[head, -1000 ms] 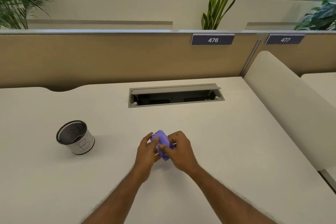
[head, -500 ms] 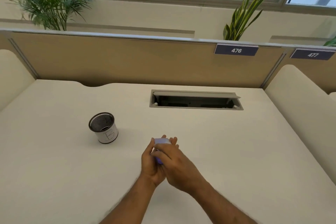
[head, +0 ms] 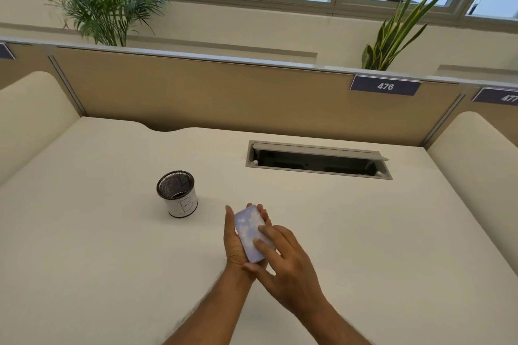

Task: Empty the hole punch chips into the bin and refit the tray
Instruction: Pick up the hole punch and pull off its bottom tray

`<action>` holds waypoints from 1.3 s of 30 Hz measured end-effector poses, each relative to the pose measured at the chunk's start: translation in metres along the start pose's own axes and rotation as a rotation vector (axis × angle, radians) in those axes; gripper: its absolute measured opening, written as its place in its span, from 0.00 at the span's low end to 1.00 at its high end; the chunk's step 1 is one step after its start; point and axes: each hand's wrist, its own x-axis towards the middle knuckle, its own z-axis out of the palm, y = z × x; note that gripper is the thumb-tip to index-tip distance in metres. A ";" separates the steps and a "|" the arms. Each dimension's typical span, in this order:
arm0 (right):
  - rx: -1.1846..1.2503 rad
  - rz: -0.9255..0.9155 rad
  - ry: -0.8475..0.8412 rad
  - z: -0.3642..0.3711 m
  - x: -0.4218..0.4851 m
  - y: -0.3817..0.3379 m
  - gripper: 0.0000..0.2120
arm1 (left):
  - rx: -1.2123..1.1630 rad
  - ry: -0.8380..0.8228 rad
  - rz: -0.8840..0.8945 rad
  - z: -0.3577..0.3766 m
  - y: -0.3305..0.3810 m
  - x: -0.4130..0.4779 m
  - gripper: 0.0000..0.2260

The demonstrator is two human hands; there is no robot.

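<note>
In the middle of the desk, just above the pale top, my left hand (head: 234, 244) holds the purple hole punch (head: 252, 232). The punch lies long-ways in that hand, with the thumb up one side and the fingertips poking out past the other side. Its flat, pale purple face points up at me. The picture is a bit blurry there, so I cannot tell if the chip tray is on the punch or off it.

My right hand (head: 283, 263) is open, with the fingers spread. Two of its fingertips (head: 262, 231) rest on the near end of the punch. It does not wrap around the punch; it just touches the top.

Off to the left of my hands, near but not touching, stands the little bin (head: 177, 194). It is a round black mesh cup, standing straight up, with a white paper band around it and a big letter B drawn on the band. I can see down into it, but it is too dark to tell what is inside.

Farther back on the desk (head: 392, 232) is a long grey cable box (head: 318, 159) with its lid open. Behind that is a tan wall panel with a dark label (head: 385, 86) that says 476.
</note>
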 end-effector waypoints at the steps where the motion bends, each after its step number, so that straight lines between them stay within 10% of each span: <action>1: -0.005 -0.003 0.008 0.001 0.002 -0.001 0.17 | 0.017 0.027 0.030 0.002 0.001 0.000 0.29; 5: 0.023 -0.018 0.021 0.006 0.004 -0.004 0.16 | -0.003 0.075 0.082 0.005 0.009 0.006 0.37; 20: 0.132 0.085 0.033 0.007 0.009 -0.008 0.20 | -0.040 -0.010 0.098 -0.003 0.013 0.012 0.19; 39: -0.116 -0.001 -0.034 -0.002 0.019 -0.006 0.16 | 0.038 0.162 0.107 -0.001 0.006 0.010 0.33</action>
